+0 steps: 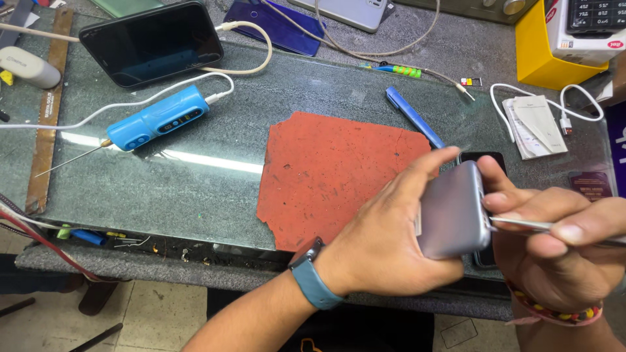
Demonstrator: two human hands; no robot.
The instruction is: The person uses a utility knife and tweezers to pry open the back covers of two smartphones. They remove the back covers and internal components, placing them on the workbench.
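left hand: fingers wrapped around grey phone | right hand: thin metal tool pinched, tip hidden at phone edge | red mat partly covered

Dark phone screen far left; yellow box right

A single head-worn camera looks steeply down and forward from the near edge of a glass-topped grey workbench, close enough that the left hand and right hand fill the near right of the frame. The far edge, with a black phone lying on its side at far left and a yellow box at far right, is cut by the top border, while tiled floor shows at near left. No second view shares the scene.
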